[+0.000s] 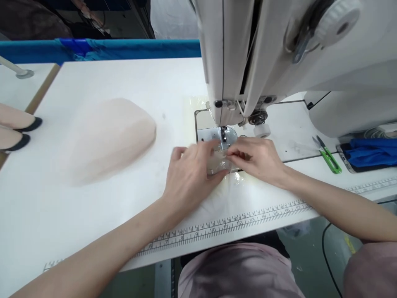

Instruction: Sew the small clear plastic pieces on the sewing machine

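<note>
A small, sheer pale piece of fabric (pixel 218 163) lies on the metal needle plate (pixel 206 134) of a white sewing machine (pixel 279 54), just in front of the presser foot (pixel 223 138). My left hand (pixel 190 176) rests on its left side with fingers curled, pinching its edge. My right hand (pixel 259 159) comes in from the right and pinches the same piece between thumb and fingertips. Both hands meet right below the needle.
A heap of pale pink fabric (pixel 108 138) lies on the white table (pixel 93 82) to the left. Green thread snips (pixel 328 156) and a phone under blue cloth (pixel 369 155) sit at the right. A printed ruler (pixel 235 221) runs along the front edge.
</note>
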